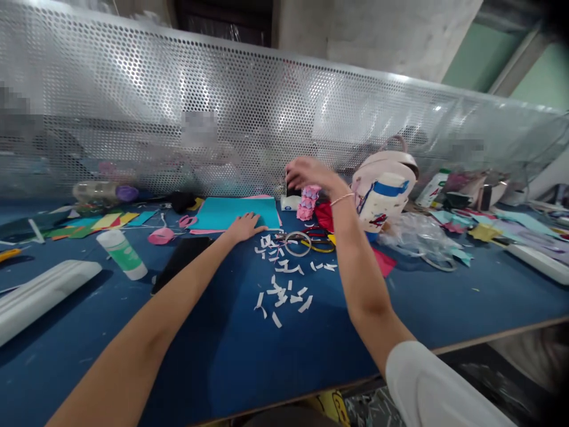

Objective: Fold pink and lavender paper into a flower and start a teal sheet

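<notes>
My left hand (246, 228) lies flat, fingers stretched out, on the near right corner of a stack of bright blue paper (231, 212) with pink sheets under it. Farther right, my right hand (310, 173) reaches to the back of the table. Its fingers curl over the top of a dark upright phone-like object (293, 191), which stands at a small white base (291, 204); the fingers are slightly blurred. Beside that base is a pink ruffled piece (307, 203). Between my arms lie several small white paper strips (280, 290) and scissors (316, 234).
A pale backpack (384, 187) stands right of my forearm, beside crumpled clear plastic (418, 240). At left are a glue stick (122, 254), a black flat object (182, 264), a long white device (48, 293) and coloured paper (106, 222). A perforated metal panel (249, 118) closes the back.
</notes>
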Demonstrator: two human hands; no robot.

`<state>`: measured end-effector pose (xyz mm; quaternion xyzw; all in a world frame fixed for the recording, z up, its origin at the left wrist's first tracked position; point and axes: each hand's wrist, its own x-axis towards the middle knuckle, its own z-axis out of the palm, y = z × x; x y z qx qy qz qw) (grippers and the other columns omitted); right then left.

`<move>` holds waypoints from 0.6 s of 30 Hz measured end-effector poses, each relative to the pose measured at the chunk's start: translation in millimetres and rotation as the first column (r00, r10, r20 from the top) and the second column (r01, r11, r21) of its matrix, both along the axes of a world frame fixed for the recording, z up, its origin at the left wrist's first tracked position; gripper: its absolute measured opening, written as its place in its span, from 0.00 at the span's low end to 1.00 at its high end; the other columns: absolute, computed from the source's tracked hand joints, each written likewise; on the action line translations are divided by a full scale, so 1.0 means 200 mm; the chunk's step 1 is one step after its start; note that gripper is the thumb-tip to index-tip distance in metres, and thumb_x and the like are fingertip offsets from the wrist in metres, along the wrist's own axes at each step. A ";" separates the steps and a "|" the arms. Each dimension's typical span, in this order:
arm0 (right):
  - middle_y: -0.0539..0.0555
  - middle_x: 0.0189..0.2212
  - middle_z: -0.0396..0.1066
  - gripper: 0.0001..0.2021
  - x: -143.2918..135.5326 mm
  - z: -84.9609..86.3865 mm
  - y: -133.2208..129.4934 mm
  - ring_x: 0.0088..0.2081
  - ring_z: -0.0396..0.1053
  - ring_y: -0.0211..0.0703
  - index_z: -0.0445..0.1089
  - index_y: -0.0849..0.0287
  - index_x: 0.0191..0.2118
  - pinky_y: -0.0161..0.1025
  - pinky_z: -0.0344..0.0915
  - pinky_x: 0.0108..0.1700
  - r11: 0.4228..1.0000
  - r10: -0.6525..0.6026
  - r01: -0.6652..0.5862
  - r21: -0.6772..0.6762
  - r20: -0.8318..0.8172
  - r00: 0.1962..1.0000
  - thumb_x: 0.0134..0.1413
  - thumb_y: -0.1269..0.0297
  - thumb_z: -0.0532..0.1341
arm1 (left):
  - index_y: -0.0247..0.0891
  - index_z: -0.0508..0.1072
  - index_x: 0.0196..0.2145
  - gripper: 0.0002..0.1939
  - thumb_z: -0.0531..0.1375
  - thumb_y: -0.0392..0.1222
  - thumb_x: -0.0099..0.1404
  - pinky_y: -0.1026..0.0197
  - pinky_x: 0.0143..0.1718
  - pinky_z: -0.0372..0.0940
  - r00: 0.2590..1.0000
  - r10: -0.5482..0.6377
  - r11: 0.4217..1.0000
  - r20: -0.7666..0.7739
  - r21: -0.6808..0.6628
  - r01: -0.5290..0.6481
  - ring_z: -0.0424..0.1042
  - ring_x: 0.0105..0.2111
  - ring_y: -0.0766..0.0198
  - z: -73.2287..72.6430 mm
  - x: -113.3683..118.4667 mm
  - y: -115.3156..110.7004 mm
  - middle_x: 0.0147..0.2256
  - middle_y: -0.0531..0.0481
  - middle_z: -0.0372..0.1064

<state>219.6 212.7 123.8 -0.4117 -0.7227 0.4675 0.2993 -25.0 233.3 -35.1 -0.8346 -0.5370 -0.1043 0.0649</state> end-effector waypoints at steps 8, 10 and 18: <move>0.56 0.48 0.71 0.07 -0.21 -0.47 0.23 0.48 0.69 0.45 0.71 0.58 0.40 0.55 0.71 0.52 0.962 -0.150 0.150 -0.229 0.016 0.989 0.60 0.61 0.65 | 0.36 0.70 0.55 0.18 0.60 0.46 0.71 0.45 0.50 0.70 0.999 0.012 0.998 -0.040 0.056 -0.010 0.72 0.50 0.53 -0.01 0.03 -0.02 0.54 0.41 0.69; 0.57 0.49 0.71 0.09 -0.19 -0.53 0.27 0.48 0.69 0.45 0.70 0.58 0.43 0.54 0.72 0.51 0.948 -0.189 0.178 -0.265 -0.017 0.982 0.61 0.59 0.64 | 0.36 0.70 0.55 0.18 0.60 0.46 0.71 0.45 0.50 0.70 0.999 0.009 0.998 -0.045 0.064 -0.006 0.72 0.50 0.53 -0.01 0.03 -0.03 0.54 0.41 0.69; 0.56 0.49 0.70 0.11 -0.12 -0.57 0.34 0.48 0.71 0.44 0.70 0.60 0.47 0.49 0.72 0.50 0.924 -0.169 0.115 -0.364 -0.121 0.978 0.63 0.60 0.63 | 0.36 0.69 0.55 0.19 0.60 0.46 0.71 0.44 0.50 0.70 0.999 0.000 0.996 -0.054 0.085 0.005 0.72 0.50 0.52 0.00 0.03 -0.04 0.54 0.41 0.69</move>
